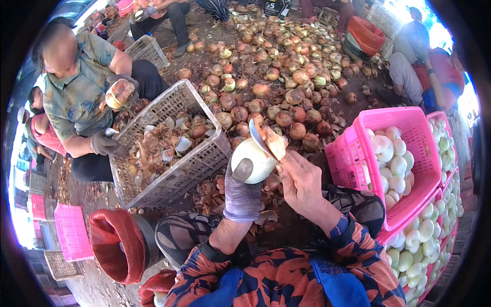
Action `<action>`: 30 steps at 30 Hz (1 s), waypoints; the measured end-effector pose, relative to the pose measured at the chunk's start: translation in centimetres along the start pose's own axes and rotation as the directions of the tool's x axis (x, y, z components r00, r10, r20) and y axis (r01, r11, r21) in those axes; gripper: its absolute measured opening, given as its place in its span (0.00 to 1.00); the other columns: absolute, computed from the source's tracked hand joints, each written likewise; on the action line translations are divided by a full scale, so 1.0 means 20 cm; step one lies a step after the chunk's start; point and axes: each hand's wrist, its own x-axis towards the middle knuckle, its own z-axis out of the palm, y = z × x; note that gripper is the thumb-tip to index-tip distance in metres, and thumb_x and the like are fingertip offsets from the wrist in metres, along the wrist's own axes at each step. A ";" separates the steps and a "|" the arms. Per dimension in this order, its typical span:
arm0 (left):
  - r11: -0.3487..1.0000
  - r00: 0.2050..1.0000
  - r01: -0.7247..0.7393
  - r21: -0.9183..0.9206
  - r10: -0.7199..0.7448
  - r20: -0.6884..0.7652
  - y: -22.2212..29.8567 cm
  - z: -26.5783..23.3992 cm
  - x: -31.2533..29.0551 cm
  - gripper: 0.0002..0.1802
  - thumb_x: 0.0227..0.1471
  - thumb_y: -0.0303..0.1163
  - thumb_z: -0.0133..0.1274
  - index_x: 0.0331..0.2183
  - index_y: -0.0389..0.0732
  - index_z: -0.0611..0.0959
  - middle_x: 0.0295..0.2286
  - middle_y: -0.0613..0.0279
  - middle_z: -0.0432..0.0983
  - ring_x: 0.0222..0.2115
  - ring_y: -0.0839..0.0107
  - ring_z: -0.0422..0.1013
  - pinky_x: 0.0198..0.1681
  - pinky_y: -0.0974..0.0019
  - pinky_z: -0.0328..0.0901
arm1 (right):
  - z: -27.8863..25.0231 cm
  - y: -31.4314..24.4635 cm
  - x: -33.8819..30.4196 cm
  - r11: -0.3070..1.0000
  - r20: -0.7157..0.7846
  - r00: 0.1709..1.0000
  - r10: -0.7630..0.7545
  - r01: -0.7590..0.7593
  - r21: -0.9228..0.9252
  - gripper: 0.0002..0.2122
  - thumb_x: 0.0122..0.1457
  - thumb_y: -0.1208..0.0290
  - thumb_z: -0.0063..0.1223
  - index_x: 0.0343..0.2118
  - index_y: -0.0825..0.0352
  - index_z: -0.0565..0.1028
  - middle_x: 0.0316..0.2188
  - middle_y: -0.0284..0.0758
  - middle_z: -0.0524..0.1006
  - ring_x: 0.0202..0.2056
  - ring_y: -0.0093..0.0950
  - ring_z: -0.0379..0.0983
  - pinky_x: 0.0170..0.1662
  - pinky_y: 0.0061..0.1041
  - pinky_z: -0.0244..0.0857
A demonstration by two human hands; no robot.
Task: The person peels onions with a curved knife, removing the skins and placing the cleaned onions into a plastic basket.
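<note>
Left: grey crate (202, 163) of peelings, its rim close beside my knee.

Left hand (241, 192), gloved: fingers clamped under the pale peeled onion (251, 159), held above my lap.

Blade (259, 136): lies on the onion's top, a flap of brown skin (275, 143) lifting.

Right hand (303, 181): fingers closed on the knife. Step, as I judge: stripping the last skin; next calls for a turn of the bulb.

Right: pink basket (353, 158) of peeled onions, wall near my elbow; open room only ahead, toward the unpeeled heap (286, 66).
</note>
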 end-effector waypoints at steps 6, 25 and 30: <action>0.999 0.995 -0.009 0.035 0.013 -0.101 0.02 -0.01 0.02 0.52 0.42 0.49 0.71 0.62 0.36 0.66 0.52 0.53 0.72 0.53 0.59 0.72 0.58 0.57 0.69 | -0.02 0.02 -0.01 0.427 0.246 0.784 0.570 -0.538 0.727 0.15 0.73 0.64 0.48 0.54 0.70 0.75 0.29 0.26 0.74 0.26 0.13 0.65 0.29 0.16 0.60; 0.993 0.995 -0.018 -0.118 0.005 -0.103 0.20 -0.08 0.02 0.54 0.44 0.61 0.65 0.64 0.40 0.66 0.51 0.42 0.72 0.53 0.41 0.71 0.52 0.39 0.72 | -0.21 0.08 0.13 0.650 0.104 0.824 0.557 -0.511 0.563 0.10 0.58 0.73 0.64 0.40 0.71 0.80 0.23 0.25 0.76 0.22 0.14 0.68 0.25 0.18 0.62; 0.977 0.999 -0.013 -0.213 0.002 -0.048 0.24 -0.09 -0.01 0.51 0.48 0.65 0.55 0.65 0.45 0.67 0.58 0.50 0.69 0.57 0.45 0.69 0.62 0.38 0.64 | -0.22 0.11 0.05 0.819 0.079 0.890 0.449 -0.445 0.361 0.09 0.58 0.71 0.63 0.39 0.70 0.82 0.24 0.32 0.77 0.27 0.20 0.73 0.34 0.23 0.69</action>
